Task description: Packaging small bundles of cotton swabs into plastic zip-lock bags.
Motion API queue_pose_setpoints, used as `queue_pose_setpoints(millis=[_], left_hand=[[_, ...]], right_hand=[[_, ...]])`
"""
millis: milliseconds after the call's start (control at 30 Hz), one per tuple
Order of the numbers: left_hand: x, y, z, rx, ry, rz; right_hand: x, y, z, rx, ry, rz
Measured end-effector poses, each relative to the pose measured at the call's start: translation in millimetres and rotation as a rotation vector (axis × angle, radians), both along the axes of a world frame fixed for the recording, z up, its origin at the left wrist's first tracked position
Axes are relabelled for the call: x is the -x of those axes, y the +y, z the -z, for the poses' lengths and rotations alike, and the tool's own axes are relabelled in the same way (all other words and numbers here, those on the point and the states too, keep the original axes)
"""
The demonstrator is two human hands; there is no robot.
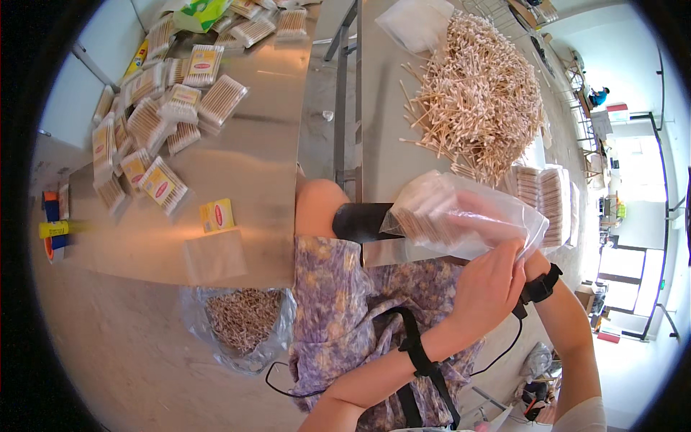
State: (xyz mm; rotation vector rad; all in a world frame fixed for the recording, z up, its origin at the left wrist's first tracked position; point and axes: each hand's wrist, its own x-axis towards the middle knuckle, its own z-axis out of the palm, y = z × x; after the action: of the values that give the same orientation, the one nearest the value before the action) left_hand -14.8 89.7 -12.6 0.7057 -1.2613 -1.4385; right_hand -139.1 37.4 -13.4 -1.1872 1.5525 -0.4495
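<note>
Left-hand counter: a metal counter [270,155] carries a loose heap of clear-wrapped swab packs [162,186] from its far end toward its left side; a yellow label card [217,215] lies nearer, with a flat clear sachet [216,256] just on its near side.
Floor sack: a clear plastic sack [193,317] stands near the left-hand counter's near edge, with loose swabs [245,319] inside.
Right-hand counter: a second counter [381,144] bears a large mound of cotton swabs [482,97], with a white plastic bag [412,25] at its far left.
Clear bag: the transparent bag [529,219] is held up on the near side of the mound, lying slantwise, with swab bundles [421,222] showing through its left part.
Left hand: the left hand [495,282] has its grip pinching the transparent bag's right edge.
Right hand: the right hand [482,216] is inside the bag, beside the bundles; plastic glare blurs its fingers, so I cannot tell whether its grip is closed.
Stacked bundles: rows of swabs [553,205] stand just right of the bag.
</note>
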Motion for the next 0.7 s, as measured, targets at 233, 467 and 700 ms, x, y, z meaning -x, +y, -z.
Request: queue_pose_setpoints(millis=[233,467,700], left_hand=[[-2,-1,0,0.047,-0.036,0.004],[-3,-7,6,0.104,0.005,0.007],[-6,-14,0,0.046,0.087,0.11]], right_hand=[[-10,-7,-5,-0.111,0.189,-0.07],[0,-3,8,-0.024,0.351,-0.105],[8,2,-5,-0.014,0.221,-0.171]])
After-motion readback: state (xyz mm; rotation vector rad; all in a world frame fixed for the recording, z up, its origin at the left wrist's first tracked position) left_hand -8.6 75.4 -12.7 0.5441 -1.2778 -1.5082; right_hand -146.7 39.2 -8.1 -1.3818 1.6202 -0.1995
